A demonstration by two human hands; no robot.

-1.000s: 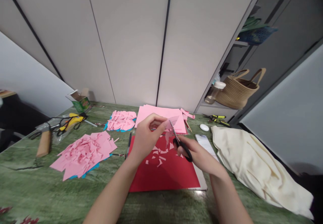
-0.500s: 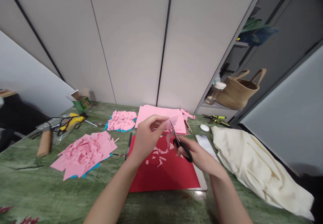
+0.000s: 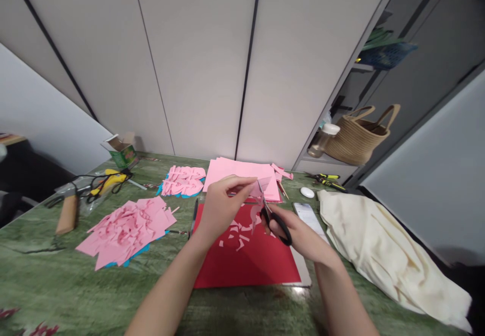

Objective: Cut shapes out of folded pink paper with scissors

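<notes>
Between thumb and fingers, my left hand (image 3: 223, 202) pinches a piece of pink paper (image 3: 256, 189). My right hand (image 3: 293, 227) grips black-handled scissors (image 3: 279, 227), whose blades meet the paper. A narrow cut strip of pink paper (image 3: 255, 217) dangles beneath the blades. Below both hands lies a red sheet (image 3: 246, 265), with several small pink scraps (image 3: 238, 235) scattered over it. Behind it rests a stack of pink sheets (image 3: 227, 169).
To the left are a heap of pink cut-offs (image 3: 129, 230), a pile of pink cut-outs (image 3: 184, 180), a hammer (image 3: 68, 212) and a green box (image 3: 121, 151). On the right lie a phone (image 3: 307, 217), a white oval object (image 3: 306, 192), pliers (image 3: 329, 180) and cream cloth (image 3: 386, 250).
The scissors and my right hand have shifted slightly to the right and down. The pink paper has tilted a little in my left hand, which stays almost in place.
</notes>
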